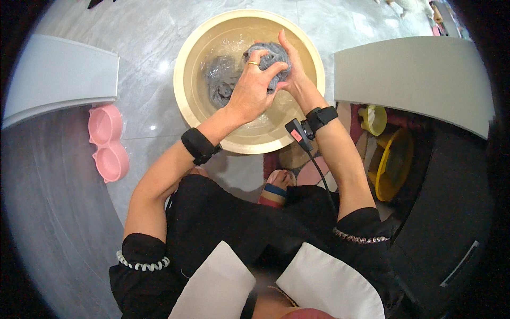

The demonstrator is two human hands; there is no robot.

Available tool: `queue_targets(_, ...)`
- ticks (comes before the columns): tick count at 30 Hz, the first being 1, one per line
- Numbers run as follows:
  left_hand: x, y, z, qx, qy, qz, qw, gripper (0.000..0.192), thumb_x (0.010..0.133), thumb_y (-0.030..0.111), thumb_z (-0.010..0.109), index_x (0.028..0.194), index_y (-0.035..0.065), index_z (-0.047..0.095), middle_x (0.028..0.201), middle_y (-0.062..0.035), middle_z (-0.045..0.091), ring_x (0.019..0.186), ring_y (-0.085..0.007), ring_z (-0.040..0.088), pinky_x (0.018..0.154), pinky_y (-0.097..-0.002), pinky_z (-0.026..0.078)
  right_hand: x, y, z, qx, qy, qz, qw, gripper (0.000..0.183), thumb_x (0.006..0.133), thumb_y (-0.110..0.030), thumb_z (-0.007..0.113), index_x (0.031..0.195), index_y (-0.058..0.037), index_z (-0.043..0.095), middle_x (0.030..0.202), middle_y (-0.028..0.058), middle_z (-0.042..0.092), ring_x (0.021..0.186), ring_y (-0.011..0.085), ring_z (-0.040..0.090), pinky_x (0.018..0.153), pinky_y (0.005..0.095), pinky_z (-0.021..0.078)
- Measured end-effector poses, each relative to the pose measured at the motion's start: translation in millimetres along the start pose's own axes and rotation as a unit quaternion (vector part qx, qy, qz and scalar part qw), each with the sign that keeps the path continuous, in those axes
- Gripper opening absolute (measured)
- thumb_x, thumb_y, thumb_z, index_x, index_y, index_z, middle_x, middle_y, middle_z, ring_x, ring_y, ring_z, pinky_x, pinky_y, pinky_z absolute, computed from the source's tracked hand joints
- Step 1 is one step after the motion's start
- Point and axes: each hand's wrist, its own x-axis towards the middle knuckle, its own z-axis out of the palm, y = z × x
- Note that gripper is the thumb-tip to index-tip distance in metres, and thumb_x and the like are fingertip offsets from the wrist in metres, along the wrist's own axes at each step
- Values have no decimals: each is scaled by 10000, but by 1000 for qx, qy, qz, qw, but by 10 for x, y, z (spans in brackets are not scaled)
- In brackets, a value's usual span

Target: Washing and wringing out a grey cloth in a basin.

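A round cream plastic basin (185,107) with water in it stands on the floor before me. Over its right half I hold a bunched wet grey cloth (275,54) between both hands. My left hand (255,85), with a ring on one finger, grips the cloth from the near left side. My right hand (294,65) cups it from the right, thumb side against it and a finger pointing up. More dark grey cloth (223,81) lies in the water at the basin's left. The fingers behind the bundle are mostly hidden.
A pink double pet bowl (109,139) is on the tiled floor at left. Grey cabinet-like panels (410,75) flank the basin. Yellow plastic basins (392,167) stand at right, near a patterned mat (310,169). A cable runs from my right wristband.
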Motion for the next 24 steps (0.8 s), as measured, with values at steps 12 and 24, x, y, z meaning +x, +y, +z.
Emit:
queue_targets(12,174,44,56,86,83,16,993,269,784,230,610,1011,129,506,1044,-217,440,812,-391,545,667,-424,461,-61,-43,125,83,-127,0,988,396,896,-434,388,934,-98,594,899,42,627,802,166,602,735,312,506)
queue_targets(24,341,-309,69,116,68,-61,989,248,866,318,466,974,104,532,962,-250,552,765,-401,568,644,-427,481,-32,79,74,-79,143,-85,983,340,879,-322,436,1007,-30,553,962,98,592,847,195,578,741,315,479)
